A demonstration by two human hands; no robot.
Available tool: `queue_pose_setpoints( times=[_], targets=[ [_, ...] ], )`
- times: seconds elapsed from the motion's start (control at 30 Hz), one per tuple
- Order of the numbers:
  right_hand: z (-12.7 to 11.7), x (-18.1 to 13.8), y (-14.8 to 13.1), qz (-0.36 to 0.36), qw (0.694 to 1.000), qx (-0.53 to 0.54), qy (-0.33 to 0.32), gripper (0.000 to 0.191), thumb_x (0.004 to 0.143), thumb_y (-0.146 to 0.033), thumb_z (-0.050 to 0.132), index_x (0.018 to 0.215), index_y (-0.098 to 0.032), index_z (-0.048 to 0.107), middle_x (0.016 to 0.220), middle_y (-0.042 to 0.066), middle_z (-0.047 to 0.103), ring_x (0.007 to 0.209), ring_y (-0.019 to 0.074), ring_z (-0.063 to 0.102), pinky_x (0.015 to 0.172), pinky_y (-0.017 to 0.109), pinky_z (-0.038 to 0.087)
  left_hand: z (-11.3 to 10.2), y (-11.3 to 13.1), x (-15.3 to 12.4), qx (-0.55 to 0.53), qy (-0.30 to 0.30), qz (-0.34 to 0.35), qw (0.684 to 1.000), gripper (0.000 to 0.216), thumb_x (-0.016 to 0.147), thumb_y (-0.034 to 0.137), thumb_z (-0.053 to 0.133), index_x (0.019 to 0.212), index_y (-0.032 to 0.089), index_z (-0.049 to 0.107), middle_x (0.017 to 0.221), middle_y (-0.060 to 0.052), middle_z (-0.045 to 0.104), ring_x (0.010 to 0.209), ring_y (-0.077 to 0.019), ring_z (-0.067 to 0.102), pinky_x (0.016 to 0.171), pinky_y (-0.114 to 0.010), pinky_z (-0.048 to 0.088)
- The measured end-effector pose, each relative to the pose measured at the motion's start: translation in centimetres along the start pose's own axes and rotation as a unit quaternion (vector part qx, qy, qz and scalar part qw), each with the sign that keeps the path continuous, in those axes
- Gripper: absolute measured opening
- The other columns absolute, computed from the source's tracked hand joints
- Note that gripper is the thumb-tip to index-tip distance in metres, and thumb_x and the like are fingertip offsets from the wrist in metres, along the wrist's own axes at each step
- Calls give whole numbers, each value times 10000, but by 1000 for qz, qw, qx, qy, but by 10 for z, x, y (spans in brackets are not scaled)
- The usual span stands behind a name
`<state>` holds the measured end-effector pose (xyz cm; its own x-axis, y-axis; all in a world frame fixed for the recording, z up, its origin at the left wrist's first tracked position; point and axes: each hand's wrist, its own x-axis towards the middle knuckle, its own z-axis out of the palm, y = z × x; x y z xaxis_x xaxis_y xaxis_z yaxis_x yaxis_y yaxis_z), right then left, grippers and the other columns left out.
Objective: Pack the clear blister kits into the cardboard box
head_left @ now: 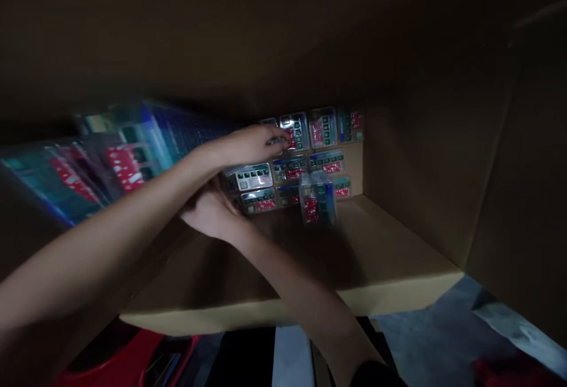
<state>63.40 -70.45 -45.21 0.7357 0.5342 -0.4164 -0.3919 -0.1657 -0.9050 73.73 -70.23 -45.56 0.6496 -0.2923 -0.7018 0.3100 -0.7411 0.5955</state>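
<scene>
My left hand (254,143) reaches deep into a large cardboard box (354,239). Its fingers are apart, with the tips at a clear plastic pack (294,130) in the top row at the back. The packs show red patches with white specks and dark green squares. Below the left wrist is my right hand (211,212), its fingers hidden behind the left forearm. Whether it holds something cannot be made out. Beside both hands, a blurred row of packs standing on edge (128,162) fills the left side. A single pack (318,201) stands in front of the back rows.
Dark cardboard walls (420,156) rise on the right, and the box's pale front edge (212,318) runs across below. Outside it, a red plastic object (119,360) lies at the lower left and a pale crumpled sheet (522,328) at the lower right.
</scene>
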Motion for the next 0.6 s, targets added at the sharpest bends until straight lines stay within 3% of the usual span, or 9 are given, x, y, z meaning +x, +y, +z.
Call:
queue_pose_setpoints(
  times=[0.07,0.13,0.2,0.27,0.33,0.43,0.5,0.6],
  targets=[
    [-3,-5,1,2,1000,1,-21,902,791,-308,689,1504,-158,156,1529,110,259,1451,291,134,1208,428,178,3,-10,28,98,-66,-80,990,233,808,255,568,994,196,696,942,-39,702,1007,-257,612,967,-364,410],
    [-15,-15,6,8,999,11,-46,905,802,-367,678,1492,-90,161,1543,163,194,1453,297,116,1196,417,213,5,-21,40,217,-97,-107,965,322,868,261,478,1134,177,639,1050,-62,690,996,-240,608,917,-344,431],
    [-39,-30,20,9,998,-2,-66,921,799,-428,670,1487,-69,174,1558,179,134,1451,299,132,1187,407,230,5,-26,41,266,-102,-105,953,368,903,245,397,1195,144,597,1124,-81,670,986,-214,603,895,-319,436],
    [-76,-48,45,36,997,-51,-53,941,772,-410,704,1486,-63,199,1566,181,105,1453,292,132,1192,398,212,5,-24,37,246,-109,-101,958,376,915,235,366,1197,124,589,1141,-80,666,993,-193,598,890,-289,434],
    [-121,-66,81,94,988,-125,13,899,747,-322,736,1470,-72,262,1557,180,153,1456,297,110,1201,438,146,8,-21,33,226,-102,-107,963,384,922,230,351,1216,121,572,1161,-85,658,1009,-191,602,880,-274,438],
    [-187,-84,135,200,965,-154,69,963,658,-299,802,1462,-122,303,1553,153,194,1451,331,111,1194,489,121,20,-27,26,317,-118,-79,938,422,931,246,325,1269,98,530,1200,-156,631,1034,-248,615,851,-322,459],
    [-215,-90,161,280,956,-81,38,986,645,-282,806,1474,-165,285,1520,127,300,1423,319,235,1180,472,206,36,-41,20,388,-159,-46,907,409,905,208,370,1255,95,549,1223,-186,614,1090,-291,593,889,-364,448],
    [-229,-94,183,340,940,10,-17,976,606,-313,828,1450,-225,344,1454,92,426,1363,301,364,1161,440,271,58,-72,10,407,-213,-17,888,359,809,105,467,1123,95,642,1169,-193,640,1112,-316,578,958,-409,407]
  ],
)
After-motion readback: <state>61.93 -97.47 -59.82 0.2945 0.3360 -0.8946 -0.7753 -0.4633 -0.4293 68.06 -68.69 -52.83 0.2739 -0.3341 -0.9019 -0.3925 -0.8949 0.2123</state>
